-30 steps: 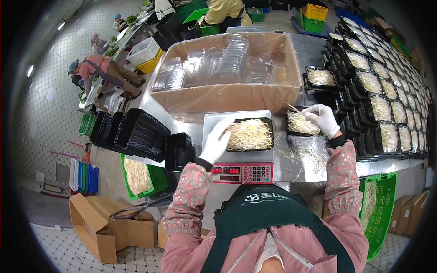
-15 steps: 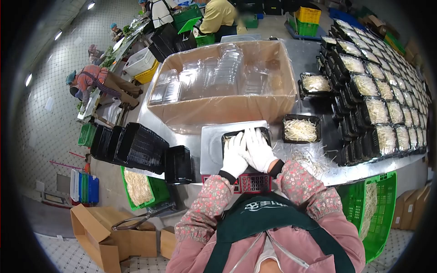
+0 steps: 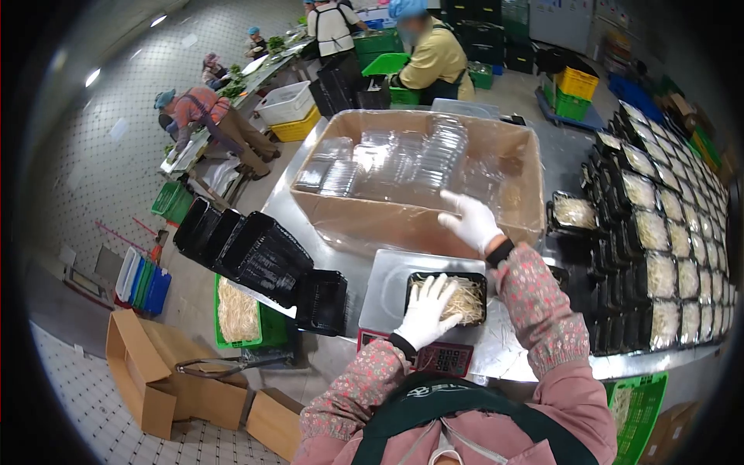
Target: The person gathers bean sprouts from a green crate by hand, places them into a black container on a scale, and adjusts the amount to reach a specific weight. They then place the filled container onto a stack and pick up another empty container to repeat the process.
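Observation:
A black plastic tray point(image 3: 482, 316) of bean sprouts point(image 3: 467, 297) sits on the metal plate of a weighing scale point(image 3: 382, 288), whose red keypad point(image 3: 446, 359) faces me. My left hand point(image 3: 426, 313), in a white glove, lies on the sprouts with its fingers spread. White-gloved too, my right hand point(image 3: 470, 223) is raised over the near wall of a cardboard box point(image 3: 364, 221), thumb and finger apart, holding nothing. Stacked clear plastic lids point(image 3: 403, 159) fill much of that plastic-lined box. My right forearm mostly covers another dark tray on the table.
Nested black trays point(image 3: 267, 249) stand on the left. Rows of filled trays point(image 3: 659, 232) are piled high on the right, beside a single filled tray point(image 3: 573, 211). Green crates of sprouts point(image 3: 239, 310) flank the table below. Several co-workers, one in a yellow top point(image 3: 434, 62), work beyond.
Both hands were together on the tray of sprouts. My right hand has lifted off and moved up to the box; the left stays on the sprouts. The view has shifted.

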The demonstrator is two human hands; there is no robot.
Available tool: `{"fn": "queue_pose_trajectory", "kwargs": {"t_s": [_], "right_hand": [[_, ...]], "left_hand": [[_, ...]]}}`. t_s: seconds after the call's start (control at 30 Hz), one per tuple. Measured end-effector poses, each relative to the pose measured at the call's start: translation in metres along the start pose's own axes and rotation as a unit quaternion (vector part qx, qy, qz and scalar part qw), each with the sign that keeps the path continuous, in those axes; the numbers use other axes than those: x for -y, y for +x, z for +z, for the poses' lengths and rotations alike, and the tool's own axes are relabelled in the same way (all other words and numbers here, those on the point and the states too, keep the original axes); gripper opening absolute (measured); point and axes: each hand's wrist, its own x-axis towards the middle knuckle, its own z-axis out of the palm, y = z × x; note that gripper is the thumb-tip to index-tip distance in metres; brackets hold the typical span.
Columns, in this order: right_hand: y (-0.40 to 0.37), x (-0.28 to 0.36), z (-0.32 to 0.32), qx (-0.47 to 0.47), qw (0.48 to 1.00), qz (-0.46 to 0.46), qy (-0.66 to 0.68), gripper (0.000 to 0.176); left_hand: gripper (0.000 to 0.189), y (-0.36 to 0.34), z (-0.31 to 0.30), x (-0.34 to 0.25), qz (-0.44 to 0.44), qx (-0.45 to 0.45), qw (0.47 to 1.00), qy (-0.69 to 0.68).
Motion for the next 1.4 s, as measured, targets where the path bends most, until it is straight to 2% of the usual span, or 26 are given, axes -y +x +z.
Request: {"fn": "queue_pose_trajectory", "kwargs": {"t_s": [0.07,0.13,0.2,0.27,0.33,0.37,0.47,0.53,0.57,0.67,0.73,0.8,0.83,0.87,0.9,0.93,1.0,1.03,1.13,1.17,1.2,1.27,1.33,1.37,1.4], "right_hand": [[0.054,-0.019,0.035,-0.091,0.995,-0.029,-0.019,0.071],[0.089,-0.029,0.063,-0.109,0.986,-0.008,-0.124,0.089],[0.097,-0.027,0.072,-0.001,0.984,0.068,-0.163,0.073],[0.112,-0.057,0.091,0.087,0.958,0.05,-0.27,0.046],[0.1,-0.055,0.077,0.044,0.98,0.026,-0.194,0.022],[0.096,-0.046,0.065,0.046,0.984,0.059,-0.16,0.02],[0.078,-0.045,0.042,-0.004,0.988,0.069,-0.141,0.023],[0.06,-0.031,0.011,-0.064,0.993,0.059,-0.075,0.02],[0.053,-0.036,0.002,-0.129,0.991,0.028,-0.007,0.018],[0.02,-0.026,-0.04,-0.271,0.93,-0.033,0.247,0.015],[-0.021,0.003,-0.088,-0.236,0.89,0.076,0.383,0.018],[-0.055,0.002,-0.108,-0.265,0.863,0.053,0.426,0.025],[-0.073,0.007,-0.115,-0.276,0.848,0.056,0.45,0.027],[-0.089,0.0,-0.117,-0.274,0.855,0.066,0.436,0.029],[-0.103,0.003,-0.115,-0.273,0.85,0.068,0.446,0.029],[-0.117,0.009,-0.112,-0.271,0.845,0.068,0.456,0.029],[-0.135,0.035,-0.094,-0.243,0.824,0.099,0.502,0.031],[-0.142,0.044,-0.081,-0.21,0.823,0.109,0.516,0.034],[-0.161,0.061,-0.04,-0.116,0.826,0.117,0.54,0.045],[-0.168,0.063,-0.033,-0.092,0.834,0.116,0.532,0.055],[-0.177,0.06,-0.03,-0.07,0.851,0.101,0.511,0.066],[-0.194,0.048,-0.03,-0.059,0.86,0.123,0.492,0.067],[-0.2,0.021,-0.017,-0.084,0.934,0.091,0.334,0.061],[-0.203,0.004,-0.004,-0.095,0.961,0.074,0.25,0.059],[-0.201,-0.017,0.014,-0.122,0.965,0.085,0.217,0.044]], "left_hand": [[0.064,0.002,0.007,0.005,-0.011,-0.007,1.0,-0.011],[0.056,0.004,0.008,0.005,-0.031,0.002,0.999,-0.008],[0.054,0.005,0.002,0.003,-0.047,0.026,0.998,-0.014],[0.053,0.005,0.008,0.005,-0.049,0.023,0.999,-0.003],[0.054,0.007,0.003,0.001,-0.051,0.043,0.998,0.014],[0.056,0.007,0.007,0.002,-0.043,0.028,0.998,0.021],[0.059,0.005,0.014,0.005,-0.031,0.007,0.999,0.02],[0.059,0.003,0.011,0.005,-0.02,0.007,1.0,0.021],[0.06,0.003,0.008,0.003,-0.02,0.007,1.0,-0.002],[0.075,0.0,-0.002,0.006,-0.006,-0.024,0.995,-0.092],[0.077,-0.001,-0.022,0.003,-0.003,-0.014,0.993,-0.117],[0.075,-0.006,-0.033,0.011,-0.019,-0.048,0.975,-0.216],[0.073,-0.01,-0.045,0.013,-0.021,-0.094,0.961,-0.26],[0.071,-0.011,-0.059,0.015,-0.023,-0.145,0.943,-0.297],[0.069,-0.01,-0.068,0.019,-0.056,-0.206,0.896,-0.388],[0.068,-0.01,-0.075,0.022,-0.09,-0.265,0.835,-0.473],[0.062,-0.009,-0.091,0.021,-0.081,-0.29,0.668,-0.68],[0.058,-0.007,-0.097,0.01,-0.071,-0.285,0.634,-0.715],[0.051,-0.008,-0.103,0.002,-0.122,-0.188,0.757,-0.614],[0.046,-0.01,-0.1,-0.001,-0.123,-0.222,0.754,-0.605],[0.044,-0.015,-0.096,0.001,-0.132,-0.207,0.774,-0.583],[0.041,-0.028,-0.085,0.007,-0.147,-0.174,0.812,-0.537],[0.034,-0.033,-0.073,-0.005,-0.21,-0.1,0.837,-0.495],[0.032,-0.029,-0.062,-0.003,-0.195,-0.122,0.875,-0.426],[0.031,-0.025,-0.047,0.001,-0.181,-0.143,0.907,-0.353]]}}
